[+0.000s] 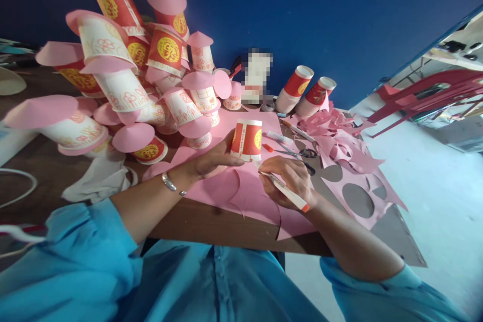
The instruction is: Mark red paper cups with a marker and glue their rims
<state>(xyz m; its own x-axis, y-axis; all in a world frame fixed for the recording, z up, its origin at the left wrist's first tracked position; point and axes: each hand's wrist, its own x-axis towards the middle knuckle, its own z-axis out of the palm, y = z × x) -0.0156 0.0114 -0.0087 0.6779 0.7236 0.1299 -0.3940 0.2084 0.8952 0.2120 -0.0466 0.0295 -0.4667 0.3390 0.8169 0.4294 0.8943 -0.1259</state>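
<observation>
Fingers of the left hand (pixel 212 162) hug a cup (pixel 247 142); the right hand (pixel 289 176) pinches a pen (pixel 287 192); edge work needs steadiness.

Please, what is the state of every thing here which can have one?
Red cup, held
Left hand, gripping red cup
White pen, held, tip near red cup
Right hand, gripping white pen
Scissors, open
Cup stacks, nested, leaning
Pink scraps, cut, piled
Cone-topped cups, heaped

On the desk (pixel 173 221), piled cups (pixel 123 89) stand left; scissors (pixel 301 154) lie right, beside paper scraps (pixel 327 145), with two cup stacks (pixel 295 88) behind.
</observation>
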